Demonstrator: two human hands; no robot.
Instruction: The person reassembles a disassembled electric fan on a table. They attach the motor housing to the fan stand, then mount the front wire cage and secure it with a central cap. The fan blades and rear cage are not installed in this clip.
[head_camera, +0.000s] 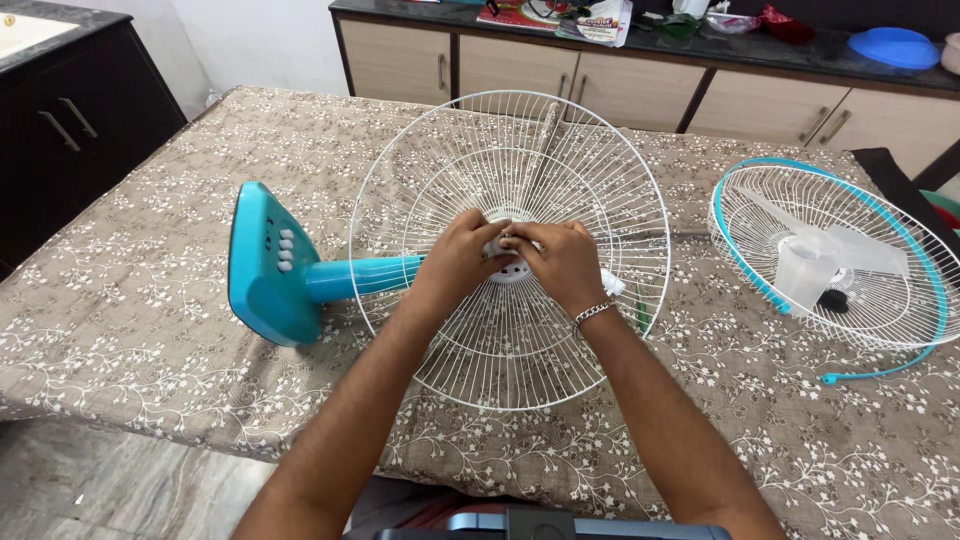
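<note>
Both hands meet at the middle of a white wire guard (510, 250): the left hand (462, 252) and the right hand (560, 255) have their fingertips pinched together on the small white hub (506, 262) at the guard's centre, thumbs on top. Whether they clamp a separate small part there I cannot tell, since the fingers cover it. A metal bracelet (594, 312) sits on the right wrist.

Under everything lies the desk (150, 330), covered in a brown cloth with a white floral print. The guard stands tilted on it, its round face turned toward the camera, fixed to a teal fan lying on its side; the fan's teal base (268, 265), with a row of white buttons, points left and its stem (360, 275) runs right, behind the wires. Well apart to the right, a second guard (900, 290) with a teal rim lies flat, holding a clear fan blade (812, 260) and a small black piece (833, 300). Just beside the right wrist a small white bit (612, 285) lies on the cloth. Beyond the desk are beige cabinets (520, 65) under a dark, cluttered top.
</note>
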